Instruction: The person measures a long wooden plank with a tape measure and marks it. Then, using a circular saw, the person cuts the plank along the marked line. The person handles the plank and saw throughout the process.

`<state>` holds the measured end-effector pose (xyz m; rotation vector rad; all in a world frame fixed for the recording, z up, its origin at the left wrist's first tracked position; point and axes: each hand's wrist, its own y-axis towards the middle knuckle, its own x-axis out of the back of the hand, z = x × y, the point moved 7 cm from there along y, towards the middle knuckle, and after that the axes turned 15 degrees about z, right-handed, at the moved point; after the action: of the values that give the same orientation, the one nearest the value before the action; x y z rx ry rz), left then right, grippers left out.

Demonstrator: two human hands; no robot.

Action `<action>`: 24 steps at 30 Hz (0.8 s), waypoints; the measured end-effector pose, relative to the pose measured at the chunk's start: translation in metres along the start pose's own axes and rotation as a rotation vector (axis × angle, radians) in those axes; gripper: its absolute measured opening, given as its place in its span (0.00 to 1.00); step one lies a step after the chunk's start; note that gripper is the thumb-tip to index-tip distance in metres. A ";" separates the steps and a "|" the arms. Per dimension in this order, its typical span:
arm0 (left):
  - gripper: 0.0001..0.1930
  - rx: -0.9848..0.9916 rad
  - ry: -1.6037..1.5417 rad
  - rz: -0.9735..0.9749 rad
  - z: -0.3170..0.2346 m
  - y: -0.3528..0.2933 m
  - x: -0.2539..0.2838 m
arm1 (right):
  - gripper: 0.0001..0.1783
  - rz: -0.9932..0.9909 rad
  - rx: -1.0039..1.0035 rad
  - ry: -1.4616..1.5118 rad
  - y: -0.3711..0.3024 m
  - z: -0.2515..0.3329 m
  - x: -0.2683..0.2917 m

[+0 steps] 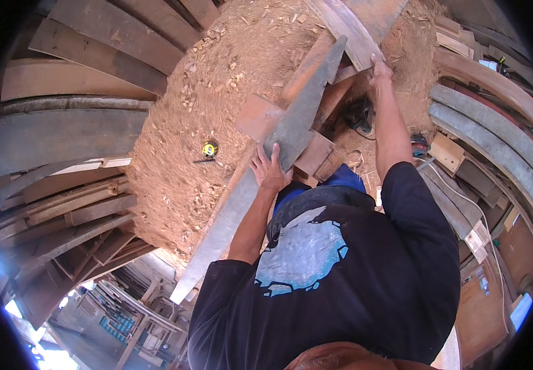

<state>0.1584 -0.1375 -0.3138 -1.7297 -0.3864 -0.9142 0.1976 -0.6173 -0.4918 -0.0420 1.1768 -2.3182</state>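
My left hand [269, 169] lies with its fingers spread on a long, weathered grey board [300, 123], which slants from the upper middle down past my left arm. My right hand [380, 71] grips the near end of a lighter brown wooden board [345, 28], its thumb by the corner and the other fingers partly hidden. That board reaches beyond the upper edge of the view. Under and beside the grey board are reddish wood pieces, among them a flat piece [259, 116] and a block [314, 154].
A yellow tape measure [210, 148] lies on the sawdust-covered ground [180, 166] to the left. A black power tool [358, 115] sits below my right forearm. Planks [63, 139] lean along the left; grey boards [488, 132] and a pale cable [473, 200] are on the right.
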 end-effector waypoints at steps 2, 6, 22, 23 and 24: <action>0.49 -0.007 0.012 -0.015 0.001 0.001 -0.003 | 0.28 0.055 0.032 0.003 -0.006 0.011 -0.001; 0.48 -0.018 0.025 -0.066 0.004 0.003 -0.006 | 0.25 0.203 0.013 0.038 -0.019 0.021 -0.003; 0.44 -0.167 -0.132 -0.301 0.021 -0.002 -0.020 | 0.31 -0.278 0.196 0.294 -0.128 -0.031 0.139; 0.43 -0.169 -0.152 -0.315 0.022 -0.001 -0.019 | 0.31 -0.235 0.248 0.286 -0.129 -0.038 0.168; 0.43 -0.170 -0.172 -0.331 0.023 -0.001 -0.018 | 0.32 -0.191 0.300 0.278 -0.126 -0.046 0.197</action>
<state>0.1547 -0.1129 -0.3295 -1.9422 -0.7435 -1.0603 -0.0393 -0.6165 -0.4655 0.2963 0.9716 -2.7141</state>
